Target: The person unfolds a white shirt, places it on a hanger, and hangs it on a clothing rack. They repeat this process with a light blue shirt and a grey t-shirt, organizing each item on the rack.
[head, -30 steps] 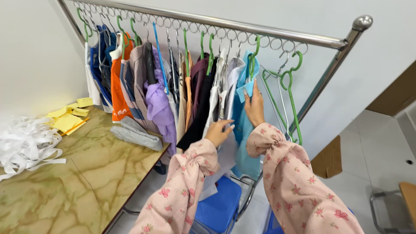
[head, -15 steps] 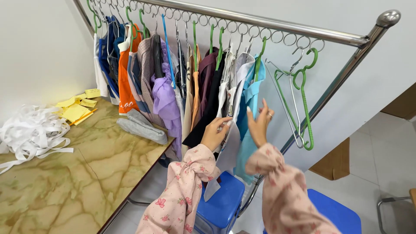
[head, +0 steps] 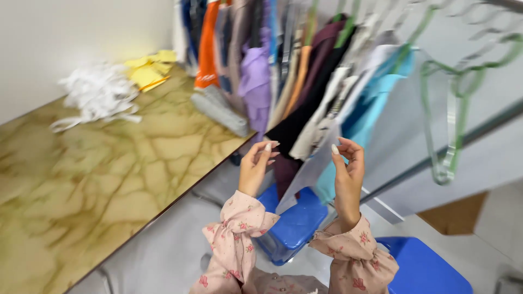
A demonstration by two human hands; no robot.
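Both hands are hanging raised in front of a packed row of clothes, palms turned toward each other, so a garment can be framed from two sides. The left hand (head: 256,169) is standing half open with fingers curled loosely, its tips just beside the black garment (head: 305,117) but gripping nothing that shows. The right hand (head: 347,173) is curling its fingers at the edge of the pale grey cloth (head: 313,169) — whether it is pinching that edge or only brushing it, the blur is hiding. The grey cloth is drooping between the hands, beside a light blue shirt (head: 376,103). Empty green hangers (head: 457,92) are dangling to the right, apart from the clothes. A folded grey piece (head: 218,109), white scraps (head: 98,95) and yellow cloth (head: 147,71) are lying on the marbled table (head: 81,185) — off to the left. Blue stools (head: 297,223) are sitting below.
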